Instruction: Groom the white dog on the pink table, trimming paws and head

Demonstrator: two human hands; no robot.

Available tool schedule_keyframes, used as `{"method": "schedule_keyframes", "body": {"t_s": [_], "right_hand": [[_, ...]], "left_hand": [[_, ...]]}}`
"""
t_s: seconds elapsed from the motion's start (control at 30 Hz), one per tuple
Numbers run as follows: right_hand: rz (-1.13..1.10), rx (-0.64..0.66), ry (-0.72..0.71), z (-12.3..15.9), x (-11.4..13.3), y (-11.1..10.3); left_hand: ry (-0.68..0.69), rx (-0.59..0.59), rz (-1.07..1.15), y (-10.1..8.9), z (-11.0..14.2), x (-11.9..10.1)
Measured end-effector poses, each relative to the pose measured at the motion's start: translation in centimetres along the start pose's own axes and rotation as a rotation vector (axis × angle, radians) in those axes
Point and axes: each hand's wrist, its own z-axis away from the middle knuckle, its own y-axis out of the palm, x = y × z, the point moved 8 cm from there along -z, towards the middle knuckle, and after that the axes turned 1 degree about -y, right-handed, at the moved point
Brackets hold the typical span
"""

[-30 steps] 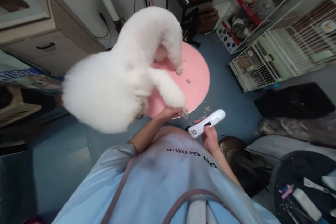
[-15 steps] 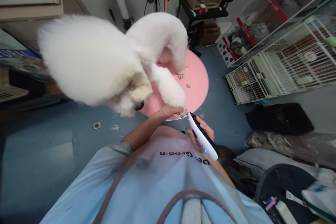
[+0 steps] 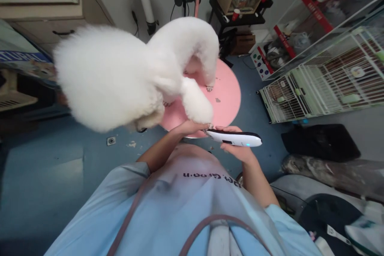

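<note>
A fluffy white dog (image 3: 111, 76) stands on a round pink table (image 3: 229, 92), its big round head toward the left. My left hand (image 3: 192, 127) is closed around the paw (image 3: 207, 127) of its outstretched front leg, at the table's near edge. In my right hand (image 3: 237, 149) is a white and black hair clipper (image 3: 240, 138) with a small blue light. The clipper lies nearly level, its head at the paw, beside my left fingertips. Whether the blade touches the paw I cannot make out. Most of the dog's face is hidden from above.
White wire cages (image 3: 324, 80) stand to the right. A black shelf (image 3: 240, 22) with a red cup (image 3: 235, 15) is at the back. A dark round stool or bin top (image 3: 327, 216) holds tools at lower right. Bits of fur (image 3: 131, 144) lie on the blue floor.
My right hand has turned the clipper from steeply slanted to nearly level and brought its head to the paw. The dog's head has turned slightly downward and away. My left hand keeps its hold.
</note>
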Motion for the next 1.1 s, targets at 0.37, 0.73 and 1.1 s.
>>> {"method": "schedule_keyframes", "body": {"t_s": [0.37, 0.73, 1.1], "right_hand": [[0.458, -0.501, -0.356, 5.1, 2.8, 1.0], [0.395, -0.541, -0.345, 3.7, 2.8, 0.6], [0.616, -0.368, -0.426, 3.7, 3.1, 1.0]], "left_hand": [[0.134, -0.050, -0.027, 1.0, 0.8, -2.1], [0.141, -0.050, -0.028, 0.7, 0.2, -1.3], [0.153, -0.090, -0.004, 0.3, 0.1, -1.7]]}}
